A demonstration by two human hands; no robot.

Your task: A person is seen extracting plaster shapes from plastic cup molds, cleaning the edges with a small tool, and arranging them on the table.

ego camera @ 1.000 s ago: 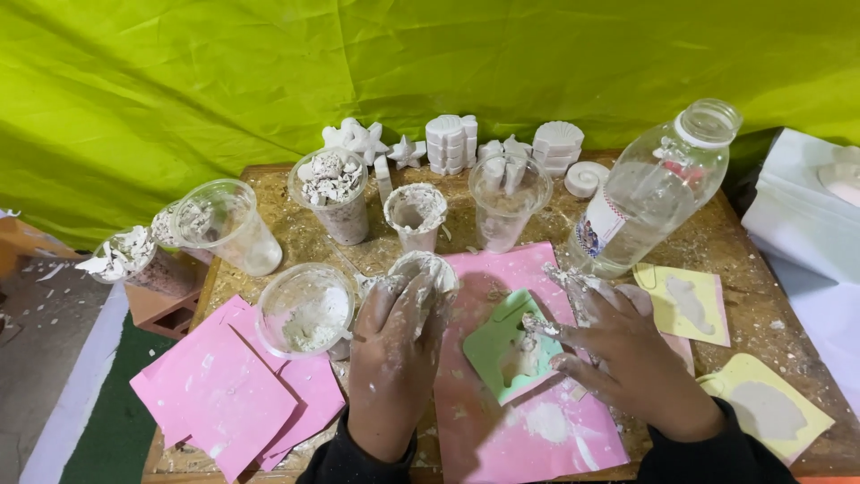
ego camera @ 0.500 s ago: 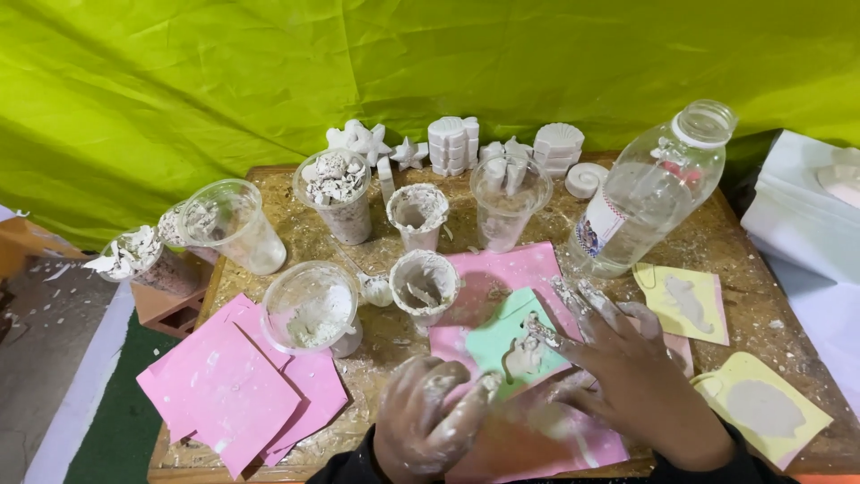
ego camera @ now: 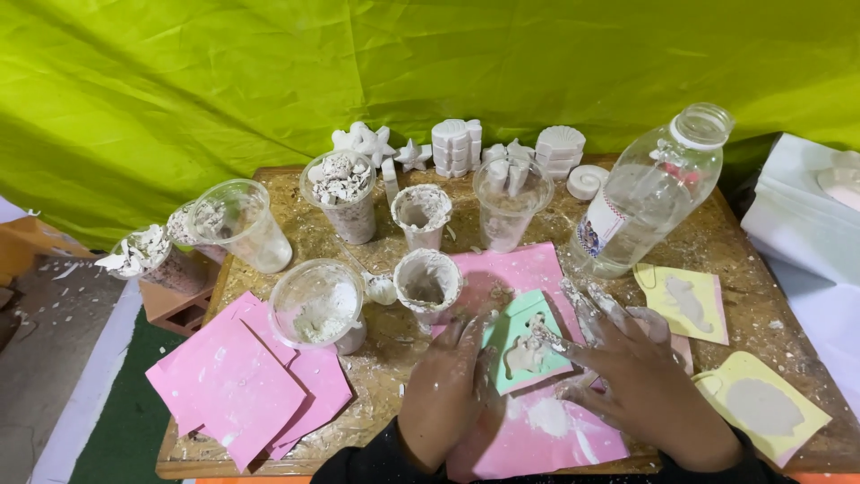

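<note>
Plaster coats both my hands low in the centre of the frame. My left hand [ego camera: 445, 385] lies flat with fingers loosely spread, its tips against the left edge of the green mould [ego camera: 527, 343], steadying it; my right hand [ego camera: 638, 369] is spread wide over the right side, one finger reaching onto the mould, gripping nothing. The mould sits on a pink sheet [ego camera: 537, 421] that catches the spilled powder. A stack of pink sheets [ego camera: 235, 381] waits at lower left, and two yellow moulds [ego camera: 685, 303] lie flat at the right, probably so the fill can set level. Just above my left hand stands a plaster-crusted cup [ego camera: 427, 283], close for scooping, with a clear cup of powder [ego camera: 317, 304] left of it. Farther up is a tilted bottle [ego camera: 647, 193], then more cups and a row of white casts [ego camera: 459, 147] against the green backdrop. Half a second ago my hands were drawn back to the bottom edge, rubbing together; a second ago my left covered the crusted cup. Now both have come to the mould.
</note>
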